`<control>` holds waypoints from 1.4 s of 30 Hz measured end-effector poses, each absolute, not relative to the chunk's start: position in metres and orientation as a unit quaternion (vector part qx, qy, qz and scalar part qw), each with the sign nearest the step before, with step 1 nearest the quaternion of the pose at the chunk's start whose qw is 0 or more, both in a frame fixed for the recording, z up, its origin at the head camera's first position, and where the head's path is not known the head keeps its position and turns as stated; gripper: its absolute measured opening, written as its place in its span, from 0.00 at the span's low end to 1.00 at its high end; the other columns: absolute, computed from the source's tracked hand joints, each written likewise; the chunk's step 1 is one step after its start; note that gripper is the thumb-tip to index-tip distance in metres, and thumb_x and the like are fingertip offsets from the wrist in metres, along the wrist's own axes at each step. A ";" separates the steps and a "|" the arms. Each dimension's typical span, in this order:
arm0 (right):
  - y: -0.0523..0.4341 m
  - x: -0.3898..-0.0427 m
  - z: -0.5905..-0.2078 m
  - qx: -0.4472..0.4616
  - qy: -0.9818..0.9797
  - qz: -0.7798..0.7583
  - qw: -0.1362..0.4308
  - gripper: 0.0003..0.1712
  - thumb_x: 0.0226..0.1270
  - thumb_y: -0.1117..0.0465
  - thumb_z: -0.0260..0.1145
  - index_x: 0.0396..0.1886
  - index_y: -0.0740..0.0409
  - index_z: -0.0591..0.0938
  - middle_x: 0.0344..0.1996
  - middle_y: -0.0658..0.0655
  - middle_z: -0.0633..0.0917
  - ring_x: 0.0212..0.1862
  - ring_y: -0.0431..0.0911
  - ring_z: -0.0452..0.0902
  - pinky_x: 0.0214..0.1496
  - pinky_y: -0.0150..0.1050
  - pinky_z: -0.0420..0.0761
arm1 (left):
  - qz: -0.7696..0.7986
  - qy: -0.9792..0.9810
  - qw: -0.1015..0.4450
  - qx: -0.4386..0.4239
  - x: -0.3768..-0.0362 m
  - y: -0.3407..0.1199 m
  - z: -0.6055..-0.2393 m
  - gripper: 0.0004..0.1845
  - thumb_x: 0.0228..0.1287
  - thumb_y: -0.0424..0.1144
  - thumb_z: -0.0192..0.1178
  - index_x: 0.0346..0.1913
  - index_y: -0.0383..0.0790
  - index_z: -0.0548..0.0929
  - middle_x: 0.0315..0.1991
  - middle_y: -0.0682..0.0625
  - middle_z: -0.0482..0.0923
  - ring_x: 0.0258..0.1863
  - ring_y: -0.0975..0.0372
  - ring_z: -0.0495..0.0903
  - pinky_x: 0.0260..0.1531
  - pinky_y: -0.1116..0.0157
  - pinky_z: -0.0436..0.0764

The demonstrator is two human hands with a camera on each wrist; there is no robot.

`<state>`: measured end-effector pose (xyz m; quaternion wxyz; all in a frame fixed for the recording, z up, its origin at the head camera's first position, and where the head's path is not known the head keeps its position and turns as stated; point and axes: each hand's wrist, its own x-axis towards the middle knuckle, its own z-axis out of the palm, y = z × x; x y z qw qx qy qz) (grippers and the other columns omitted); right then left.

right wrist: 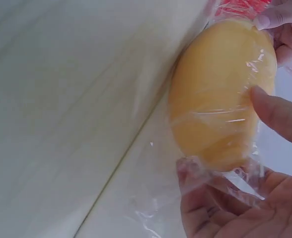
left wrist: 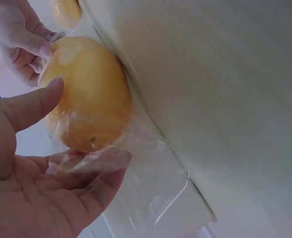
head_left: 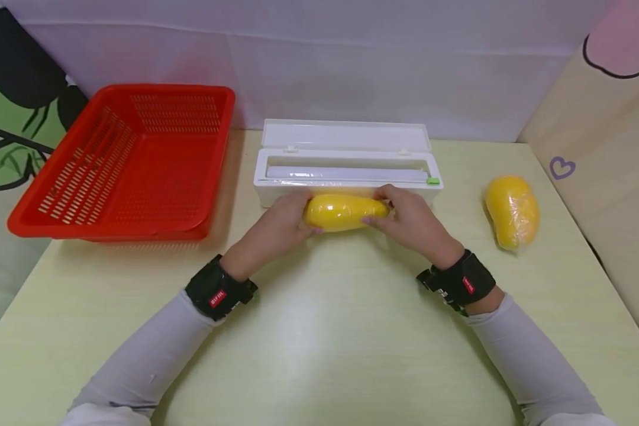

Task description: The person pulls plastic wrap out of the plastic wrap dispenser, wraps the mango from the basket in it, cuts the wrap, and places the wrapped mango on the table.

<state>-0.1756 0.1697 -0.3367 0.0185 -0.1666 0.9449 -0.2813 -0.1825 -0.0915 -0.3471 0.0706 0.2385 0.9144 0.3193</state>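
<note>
A yellow mango (head_left: 346, 212) lies sideways between both hands, in front of a white cling film dispenser (head_left: 346, 155) whose lid stands raised. Clear cling film (left wrist: 156, 188) covers the fruit and hangs loose past its ends, as both wrist views show. My left hand (head_left: 284, 220) holds the left end, its thumb on the skin and its fingers behind the film. At the opposite end, my right hand (head_left: 412, 219) grips in the same way, fingertips (right wrist: 188, 168) under the film. The far side of the mango is hidden in the head view.
A second yellow mango (head_left: 512, 210), wrapped in film, rests on the table at the right. At the left stands a red plastic basket (head_left: 112, 232) with perforated sides. Behind the dispenser hangs a pale cloth wall (head_left: 341, 71). A green slider (head_left: 433, 181) sits at the dispenser's right end.
</note>
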 end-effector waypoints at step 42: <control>0.179 -0.166 -0.314 -0.251 0.945 -0.181 0.111 0.37 0.52 0.45 0.79 0.59 0.57 0.80 0.58 0.54 0.80 0.60 0.50 0.73 0.63 0.49 0.73 | 0.216 0.940 -0.154 0.216 -0.212 -0.131 -0.340 0.14 0.62 0.39 0.70 0.49 0.36 0.87 0.43 0.39 0.78 0.43 0.48 0.72 0.44 0.54 0.74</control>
